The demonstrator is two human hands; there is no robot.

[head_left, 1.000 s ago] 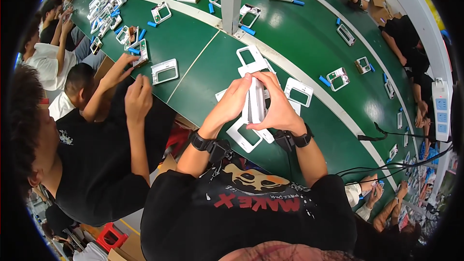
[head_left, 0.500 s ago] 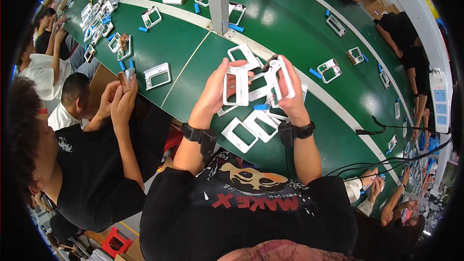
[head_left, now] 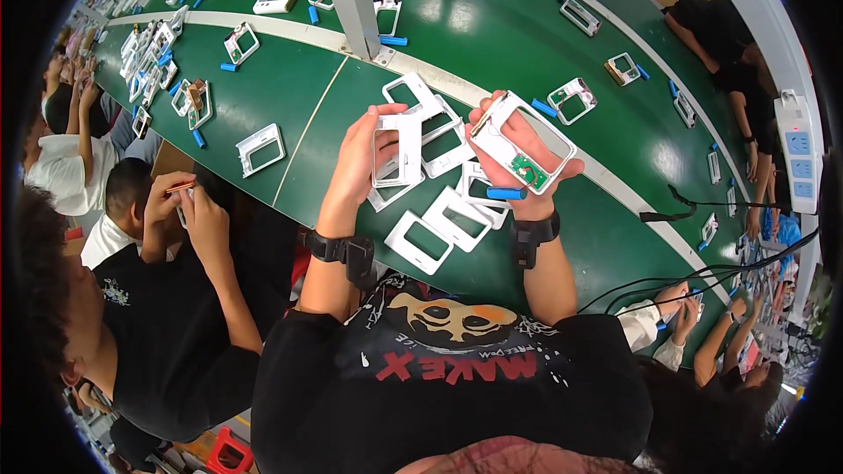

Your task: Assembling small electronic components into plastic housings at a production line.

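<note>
My left hand point(head_left: 354, 158) is closed round a white plastic frame point(head_left: 410, 133) with a rectangular window, thumb and fingers at its sides. In my right hand point(head_left: 532, 138), palm up, lies a white housing point(head_left: 497, 144), tilted, with the thumb over its right edge. Inside this housing shows a green circuit board point(head_left: 529, 170). A blue cylinder point(head_left: 507, 194), looking like a battery cell, hangs at its lower end over the wrist. Between and below my hands several white frames point(head_left: 420, 243) lie overlapping on the green table, partly hidden by one another.
A grey post point(head_left: 349, 4) rises beyond my left hand, by a pale rail point(head_left: 606, 177) curving across the green surface point(head_left: 303, 180). Housings with blue cylinders lie beyond it; a heap point(head_left: 149, 57) sits far left. Co-workers sit on both sides. Black cables point(head_left: 702, 268) run at right.
The right-hand housing has turned from edge-on to show its inside and board, and the right hand has opened more palm-up. The left hand still holds its frame. The whole view has shifted.
</note>
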